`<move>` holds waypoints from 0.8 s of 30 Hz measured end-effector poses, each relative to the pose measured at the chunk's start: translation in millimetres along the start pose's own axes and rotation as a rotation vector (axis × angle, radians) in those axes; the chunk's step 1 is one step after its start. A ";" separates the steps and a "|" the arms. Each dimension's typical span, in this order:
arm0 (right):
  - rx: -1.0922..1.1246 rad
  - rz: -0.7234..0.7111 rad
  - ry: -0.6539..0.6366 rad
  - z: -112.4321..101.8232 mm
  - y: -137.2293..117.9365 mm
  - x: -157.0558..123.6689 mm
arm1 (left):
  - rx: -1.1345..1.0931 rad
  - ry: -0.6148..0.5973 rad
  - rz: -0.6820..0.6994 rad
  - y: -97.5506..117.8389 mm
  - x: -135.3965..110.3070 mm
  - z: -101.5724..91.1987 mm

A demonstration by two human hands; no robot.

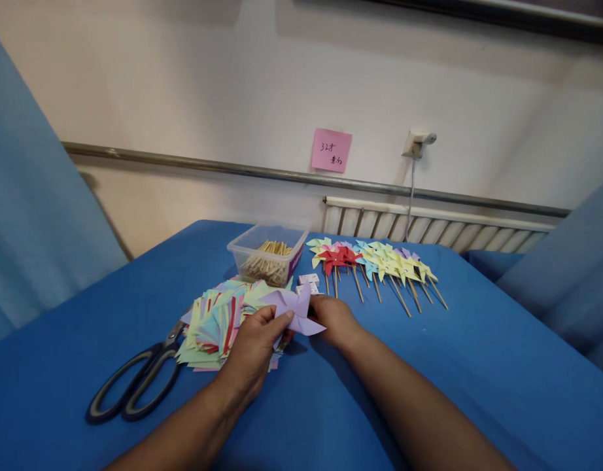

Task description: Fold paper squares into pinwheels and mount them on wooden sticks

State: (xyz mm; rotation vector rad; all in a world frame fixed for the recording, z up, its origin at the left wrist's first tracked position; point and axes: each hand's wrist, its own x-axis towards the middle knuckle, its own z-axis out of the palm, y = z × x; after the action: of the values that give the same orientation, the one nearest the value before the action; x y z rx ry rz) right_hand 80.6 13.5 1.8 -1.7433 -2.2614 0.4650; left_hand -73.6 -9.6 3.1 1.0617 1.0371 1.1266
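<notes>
Lilac paper pinwheel [297,307]: you have it raised over the middle of the desk [458,386], just to the right of the heap of cut paper [216,327]. Your left hand [263,332] pinches it, thumb on the front face and fingers behind. Your right hand [337,320] is bent in at its right edge; the fingertips are hidden, so you cannot tell from here whether they grip anything.

Its blades already look turned into shape, but no stick shows on it, so it seems only partly made. At the far right, a cluster of pinwheels [387,261] in red, yellow, blue and other colours lies mounted on sticks, which appear to be finished pieces. Much looks unused: the thick paper heap at left, and many thin sticks [268,261] in the clear tub [237,248] beyond it. Small white boxes [309,279] sit between tub and cluster; what they contain does not show. Your scissors [160,354] lie at the near left, untouched.
</notes>
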 end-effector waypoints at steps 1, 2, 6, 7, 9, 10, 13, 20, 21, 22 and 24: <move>0.000 -0.030 0.005 0.5 0.2 -0.2 | 0.003 0.000 0.000 0.2 -0.1 0.1; -0.003 -0.060 0.009 1.2 0.4 -0.3 | 0.003 0.002 -0.001 0.5 -0.4 0.3; -0.016 -0.127 0.008 2.9 1.1 0.0 | -0.009 0.008 -0.004 1.2 -1.6 1.0; -0.021 -0.133 0.008 3.1 1.1 0.2 | -0.011 0.006 -0.003 1.2 -1.9 1.0; -0.032 -0.134 0.008 3.3 1.0 0.7 | -0.005 -0.001 0.005 0.6 -2.2 0.6; -0.040 -0.129 0.009 3.6 1.0 1.0 | 0.000 -0.004 0.011 0.2 -2.2 0.3; -0.062 -0.106 0.018 5.0 0.6 1.2 | 0.014 -0.010 0.021 -0.9 -1.6 -0.5; -0.080 -0.075 0.026 7.9 -0.1 1.0 | -0.005 0.000 0.000 -0.7 -0.7 -0.1; -0.079 -0.071 0.027 8.1 0.0 1.1 | -0.003 0.000 0.000 -0.8 -0.8 0.0; -0.077 -0.069 0.029 8.3 0.2 1.2 | -0.002 -0.004 0.003 -0.9 -1.0 0.0; -0.067 -0.070 0.034 8.3 0.9 1.5 | -0.001 -0.007 0.010 -1.4 -1.4 0.0</move>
State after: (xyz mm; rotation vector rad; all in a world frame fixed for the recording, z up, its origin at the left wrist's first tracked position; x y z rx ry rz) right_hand 77.8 14.3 -6.2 -1.6831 -2.3307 0.3467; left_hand -73.5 -11.1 1.9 1.0704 1.0268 1.1303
